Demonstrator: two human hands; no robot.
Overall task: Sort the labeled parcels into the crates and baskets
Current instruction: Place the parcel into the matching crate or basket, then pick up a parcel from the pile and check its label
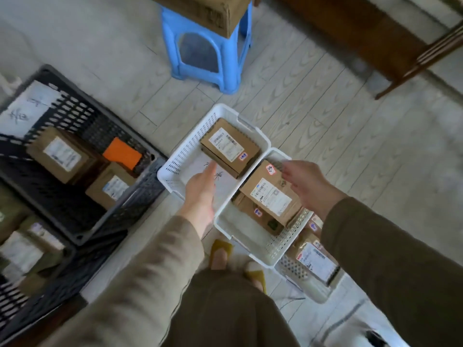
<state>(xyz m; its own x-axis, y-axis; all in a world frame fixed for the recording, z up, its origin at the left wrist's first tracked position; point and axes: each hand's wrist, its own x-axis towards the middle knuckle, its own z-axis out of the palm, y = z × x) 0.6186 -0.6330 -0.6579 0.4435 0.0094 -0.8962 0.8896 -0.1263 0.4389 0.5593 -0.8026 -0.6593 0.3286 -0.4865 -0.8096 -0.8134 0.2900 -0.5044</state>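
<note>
Two white baskets stand side by side on the floor. The far basket (pixel 180 156) holds one labeled cardboard parcel (pixel 229 147) and a paper sheet with handwriting. My left hand (pixel 201 194) hovers over that sheet, fingers straight, holding nothing. The near basket (pixel 230 229) carries a labeled parcel (pixel 269 194) lying on top of another parcel (pixel 258 216). My right hand (pixel 307 182) sits at the top parcel's far right corner, fingers loosely bent; I cannot tell whether it touches it.
A black crate (pixel 75 106) at left holds two labeled parcels (pixel 60 154) (pixel 111 186) and an orange box (pixel 122 152). A second black crate (pixel 50 271) lies nearer. Another white basket (pixel 295 269) with parcels sits at lower right. A blue stool (pixel 208 51) with a carton stands ahead.
</note>
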